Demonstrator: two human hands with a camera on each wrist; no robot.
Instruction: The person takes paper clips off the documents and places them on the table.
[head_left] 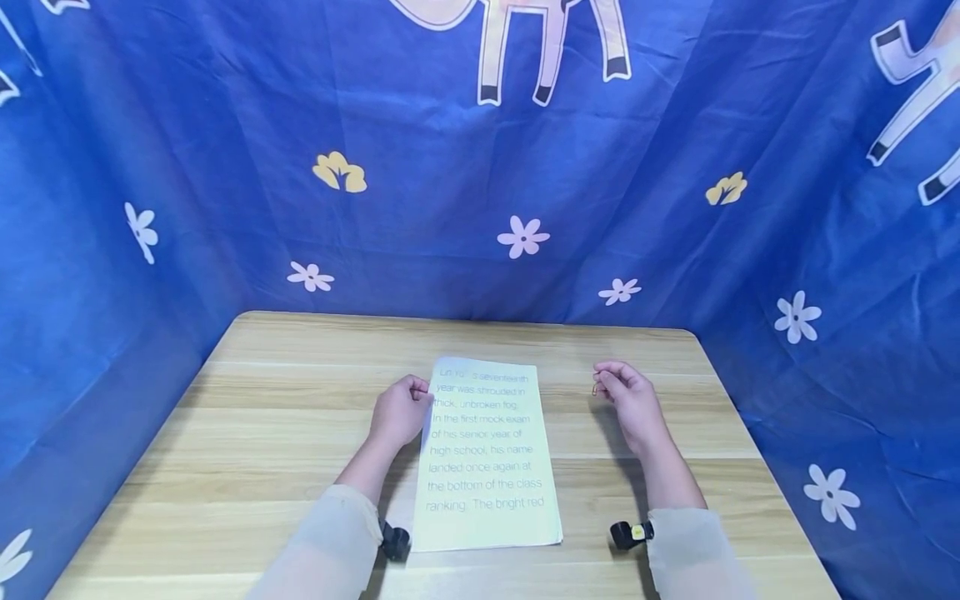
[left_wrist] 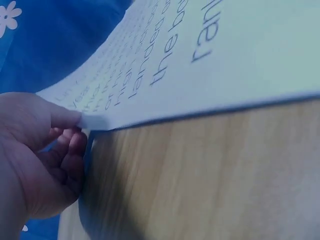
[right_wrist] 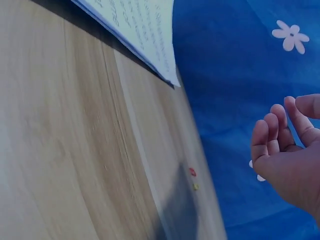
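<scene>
Printed sheets of paper lie in a thin stack at the middle of the table, large text facing up. My left hand pinches their left edge near the far corner; in the left wrist view, the thumb lies on top and the sheet curves up there. To the right of the paper, my right hand hovers with bent fingers, thumb near the index finger, nothing seen held. Close to its fingertips, a small red thing and a small yellow thing lie on the table, too small to make out.
The wooden table has rounded far corners. A blue curtain with flowers and animal prints hangs behind it and along both sides. Dark wrist cameras, one of them the right camera, sit at both sleeve cuffs.
</scene>
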